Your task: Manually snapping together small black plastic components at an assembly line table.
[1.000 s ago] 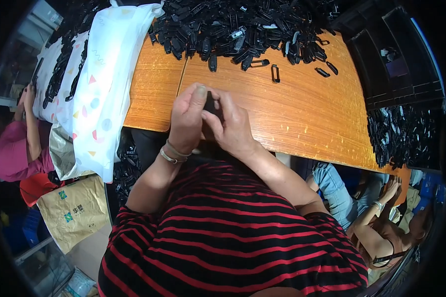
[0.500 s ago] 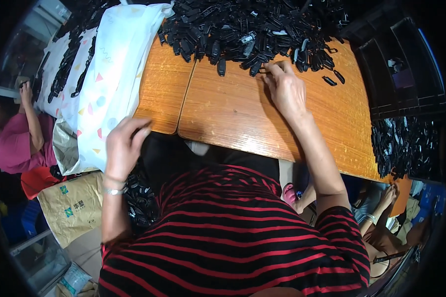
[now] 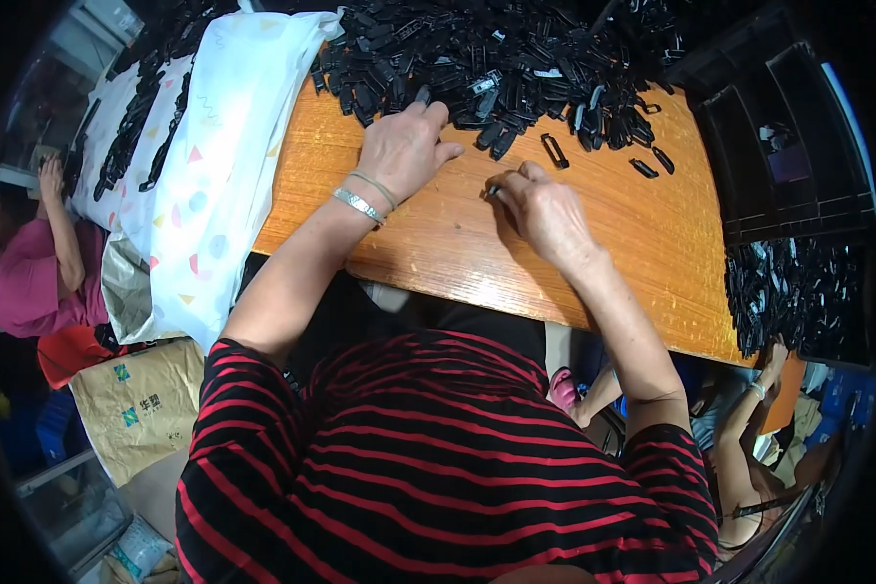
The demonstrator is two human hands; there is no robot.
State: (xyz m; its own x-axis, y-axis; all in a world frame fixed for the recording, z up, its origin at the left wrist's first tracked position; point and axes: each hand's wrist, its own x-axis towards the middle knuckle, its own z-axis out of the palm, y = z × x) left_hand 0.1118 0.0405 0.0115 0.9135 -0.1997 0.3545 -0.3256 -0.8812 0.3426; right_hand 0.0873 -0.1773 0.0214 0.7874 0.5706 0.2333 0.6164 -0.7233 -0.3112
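A large heap of small black plastic parts (image 3: 457,58) covers the far side of the wooden table (image 3: 438,234). My left hand (image 3: 399,151) reaches to the heap's near edge, its thumb apart from the fingers; the fingertips touch a black part (image 3: 422,94) there. To the right, just above the tabletop, my right hand (image 3: 547,216) is closed in a pinch on a small black plastic part (image 3: 493,190), mostly hidden by the fingers. Between that hand and the heap lies a loose, frame-shaped black part (image 3: 554,151).
A white patterned cloth or bag (image 3: 229,146) borders the table's left side. Black crates (image 3: 788,146) stand at the right, above another pile of black parts (image 3: 788,292). People sit at both sides; one person's hand (image 3: 777,360) is at the right pile. A brown sack (image 3: 136,404) rests lower left.
My left hand has moved from beside the table's left edge up to the heap. My right hand has drawn back from the heap with a small black part, and a frame-shaped part now lies apart.
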